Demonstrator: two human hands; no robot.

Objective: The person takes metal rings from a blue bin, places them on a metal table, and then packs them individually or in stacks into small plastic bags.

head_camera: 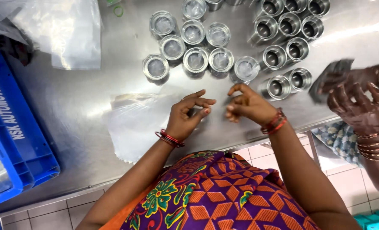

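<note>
Head view: the left hand (185, 117) and the right hand (249, 104) hover close together over the near middle of the steel table (70, 106), fingertips curled in toward each other. Whether either grip pinches something cannot be told; the fingers are bent, and nothing clearly shows between them. Just under and left of the left hand lies a clear plastic bag (134, 123), flat on the table, with the left hand over its right edge.

Farther off, beyond both hands, stands a cluster of shiny metal rings: the wrapped rings (196, 59) sit in the far middle under clear film, and the bare rings (289, 32) stand to the far right, open bores up. The nearest bare one is just right of the right hand.

At the far left lies a heap of loose plastic bags (57, 30). A blue crate (15, 127) sits at the left edge of the table.

At the right edge, another person's hands (357, 98) hold a dark, blurred piece.
</note>
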